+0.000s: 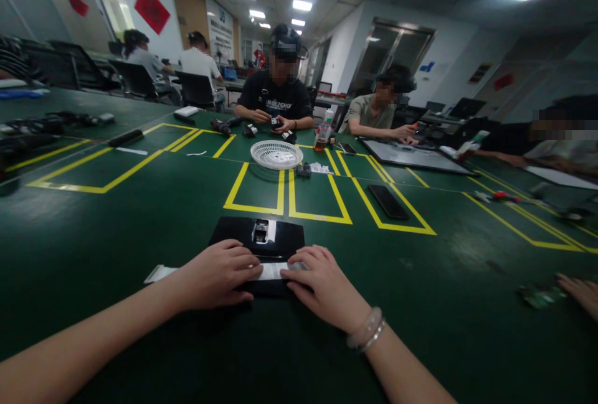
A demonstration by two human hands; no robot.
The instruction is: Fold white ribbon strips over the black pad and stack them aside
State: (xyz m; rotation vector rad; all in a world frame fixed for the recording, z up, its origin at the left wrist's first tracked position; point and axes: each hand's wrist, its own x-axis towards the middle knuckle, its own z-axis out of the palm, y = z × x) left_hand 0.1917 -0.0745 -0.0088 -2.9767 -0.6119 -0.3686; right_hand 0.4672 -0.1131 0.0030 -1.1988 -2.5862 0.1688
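Two bare hands rest on a flat black panel (pixel 261 239) that lies on the green table (pixel 140 217) just in front of the person. The left hand (pixel 217 274) lies palm down, fingers spread and loosely curled, covering the near left part of the panel and a white strip (pixel 271 271) that runs across its near edge; the strip's far left end (pixel 159 273) pokes out onto the table beyond the hand. The right hand (pixel 324 286) is also palm down, its fingertips pressing the right end of the same strip. Neither hand closes around anything; both lie flat and open, pressing down. A bracelet (pixel 367 329) circles the right wrist. A small silvery cut-out or part (pixel 260 231) sits at the middle of the panel's far half.

Beyond the panel, yellow tape (pixel 280 205) marks boxes on the table. A white round basket (pixel 276 154) sits further off, with a small dark part (pixel 303 170) just beside it. A black phone (pixel 387 201) lies in a taped box to the right. Across the table a person in a black shirt (pixel 279 102) handles small dark objects, and another person (pixel 374 111) sits to the right near a bottle (pixel 323 135). Someone else's hand (pixel 582 292) reaches in at the right edge.
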